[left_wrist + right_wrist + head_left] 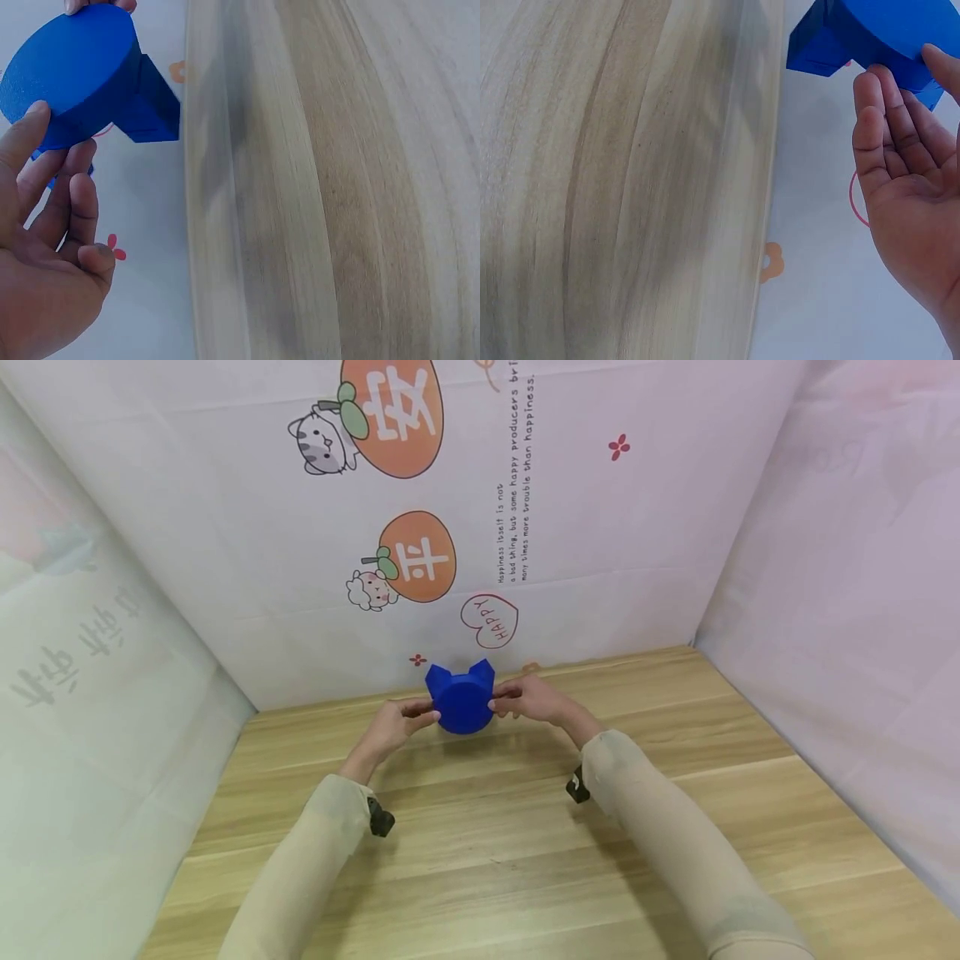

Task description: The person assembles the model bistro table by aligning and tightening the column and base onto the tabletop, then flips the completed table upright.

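Note:
Both hands hold a blue object [463, 706] with a flat round face, a thick rim and two angular blocks jutting from its upper side in the head view. My left hand [390, 727] pinches its left side, the thumb on the face and the fingers behind. In the left wrist view the lower fingers of the left hand [56, 262] curl loosely beneath the blue object [71, 64]. On the opposite side, my right hand [536, 699] pinches the rim. The right wrist view has the thumb of that hand [915, 180] on the face and its fingers under the rim.
A wood-grain table [480, 852] runs back to a white printed cloth wall [570, 568], close behind the blue object. Pale cloth walls stand at left [97, 635] and right [847, 568]. Small dark devices hang at the left cuff [380, 817] and right cuff [577, 786].

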Demonstrator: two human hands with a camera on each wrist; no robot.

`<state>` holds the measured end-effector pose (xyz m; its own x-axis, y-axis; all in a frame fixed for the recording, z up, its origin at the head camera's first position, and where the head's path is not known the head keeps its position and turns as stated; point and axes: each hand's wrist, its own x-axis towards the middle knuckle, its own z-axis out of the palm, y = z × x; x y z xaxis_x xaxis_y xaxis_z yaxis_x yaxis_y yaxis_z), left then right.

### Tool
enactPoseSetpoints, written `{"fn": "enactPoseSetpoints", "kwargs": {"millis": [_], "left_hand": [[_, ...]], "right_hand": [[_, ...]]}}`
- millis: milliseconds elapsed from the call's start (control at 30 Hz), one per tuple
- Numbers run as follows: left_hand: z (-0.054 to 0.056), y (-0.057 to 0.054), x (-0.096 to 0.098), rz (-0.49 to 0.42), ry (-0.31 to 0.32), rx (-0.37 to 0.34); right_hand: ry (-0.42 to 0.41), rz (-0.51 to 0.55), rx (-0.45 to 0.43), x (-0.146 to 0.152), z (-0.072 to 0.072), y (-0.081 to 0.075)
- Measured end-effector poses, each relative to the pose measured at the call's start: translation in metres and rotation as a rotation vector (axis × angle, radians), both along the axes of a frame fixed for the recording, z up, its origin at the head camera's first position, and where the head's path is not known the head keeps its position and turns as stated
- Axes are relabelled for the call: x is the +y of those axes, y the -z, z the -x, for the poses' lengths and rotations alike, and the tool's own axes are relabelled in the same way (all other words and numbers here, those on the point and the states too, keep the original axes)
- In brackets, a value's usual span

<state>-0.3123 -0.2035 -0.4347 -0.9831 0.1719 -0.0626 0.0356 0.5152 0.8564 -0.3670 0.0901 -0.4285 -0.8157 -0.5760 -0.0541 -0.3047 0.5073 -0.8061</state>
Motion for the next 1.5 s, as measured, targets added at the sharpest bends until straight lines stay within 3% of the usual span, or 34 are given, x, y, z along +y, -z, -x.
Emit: {"fn": "enactPoseSetpoints", "kwargs": {"millis": [300,567,733,933,1133,1333,1500], "left_hand": [[0.003,0.002,0.003,-0.111,-0.046,-0.06],[0.008,0.004,0.007,-0.223,-0.107,-0.065],[0.009,0.006,0.01,-0.191,-0.139,-0.048],[0.008,0.01,0.013,-0.172,-0.131,-0.021],[0.006,0.012,0.014,-0.143,-0.11,-0.022],[0.004,0.014,0.014,-0.053,-0.131,-0.047],[0.004,0.017,0.014,-0.041,-0.129,-0.042]], "right_hand": [[0.033,0.03,0.006,0.0,0.001,-0.004],[0.087,0.041,-0.034,-0.003,0.001,-0.006],[0.109,0.05,-0.082,-0.005,0.003,-0.002],[0.121,0.071,-0.141,-0.005,0.003,0.006],[0.139,0.052,-0.139,-0.006,0.004,0.013],[0.137,0.033,-0.148,-0.01,0.002,0.015],[0.144,0.019,-0.16,-0.012,0.0,0.019]]}}
